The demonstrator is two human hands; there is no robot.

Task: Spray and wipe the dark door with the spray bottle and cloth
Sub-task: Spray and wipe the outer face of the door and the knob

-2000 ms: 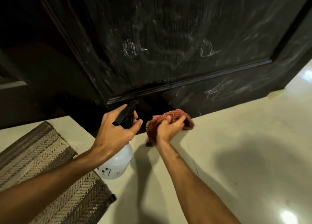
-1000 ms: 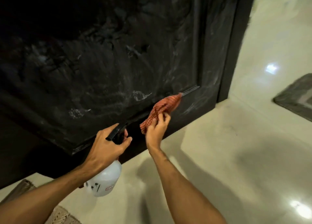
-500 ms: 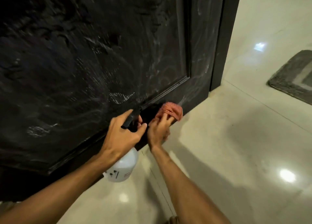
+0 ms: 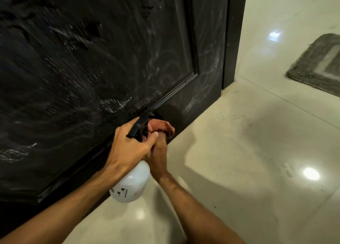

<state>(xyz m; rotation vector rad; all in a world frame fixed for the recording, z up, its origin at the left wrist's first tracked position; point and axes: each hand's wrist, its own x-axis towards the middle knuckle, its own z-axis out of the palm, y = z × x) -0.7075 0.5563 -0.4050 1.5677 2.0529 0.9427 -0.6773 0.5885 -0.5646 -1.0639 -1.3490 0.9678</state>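
The dark door (image 4: 92, 63) fills the upper left, its panel streaked with pale wet smears. My left hand (image 4: 128, 148) grips the black trigger head of a white spray bottle (image 4: 131, 186), which hangs low in front of the door's bottom rail. Just behind it, my right hand (image 4: 158, 151) holds a red checked cloth (image 4: 161, 126) against the bottom rail of the door, near its right corner. The left hand partly covers the right hand's fingers.
Glossy cream floor tiles (image 4: 239, 161) spread to the right and below, with bright light reflections. A grey mat (image 4: 320, 67) lies at the far right. The door's dark edge (image 4: 232, 37) stands upright at the top middle.
My right hand has drawn the cloth down from the panel moulding to the bottom rail. The left hand with the bottle has moved close in front of it. The view has shifted nearer.
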